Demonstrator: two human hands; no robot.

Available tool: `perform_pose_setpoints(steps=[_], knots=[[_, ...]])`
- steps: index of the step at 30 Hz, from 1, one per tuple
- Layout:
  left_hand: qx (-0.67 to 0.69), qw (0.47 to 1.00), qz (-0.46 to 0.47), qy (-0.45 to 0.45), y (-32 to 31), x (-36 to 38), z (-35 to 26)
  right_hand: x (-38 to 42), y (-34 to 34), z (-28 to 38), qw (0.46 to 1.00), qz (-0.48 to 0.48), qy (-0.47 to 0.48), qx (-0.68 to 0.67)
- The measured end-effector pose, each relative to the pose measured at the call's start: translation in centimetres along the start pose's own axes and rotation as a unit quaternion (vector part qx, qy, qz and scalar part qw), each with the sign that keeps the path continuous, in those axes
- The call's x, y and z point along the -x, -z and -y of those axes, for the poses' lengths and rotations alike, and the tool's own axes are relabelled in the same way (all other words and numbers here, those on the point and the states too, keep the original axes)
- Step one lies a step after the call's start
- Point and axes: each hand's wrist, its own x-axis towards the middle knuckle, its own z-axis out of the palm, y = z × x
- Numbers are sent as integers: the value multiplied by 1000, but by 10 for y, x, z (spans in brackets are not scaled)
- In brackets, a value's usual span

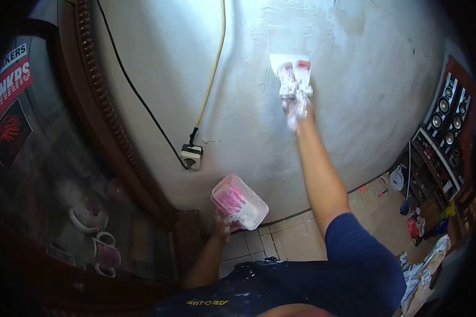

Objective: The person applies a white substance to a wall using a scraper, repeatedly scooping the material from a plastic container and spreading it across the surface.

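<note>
My right hand (298,108), smeared with white paste, is closed around a wide putty knife (291,61). The knife's broad edge lies against the grey wall (248,116), where wet-looking streaks and patches show. The hand hides much of the knife's handle. Lower and to the left, my left hand (223,224) grips a rectangular plastic tub (253,192) by its side. White filler (250,214) sits in the tub, and pink shows on its inside.
A socket block (191,157) with black and yellow cables hangs on the wall. At left stands a dark wooden glass-fronted cabinet (106,127) with mugs inside. Speakers (445,111) and a cluttered shelf (427,174) are at right. Small items lie on the tiled floor (296,238).
</note>
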Motion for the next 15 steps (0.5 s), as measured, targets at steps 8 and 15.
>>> perform_pose_setpoints(steps=[8,15], knots=[[-1,999,-38,-32,-22,32,-17,-80,32,-45,999,-37,19,33],[-28,997,-26,-60,-27,29,-27,117,157,-150,964,-187,-147,120]])
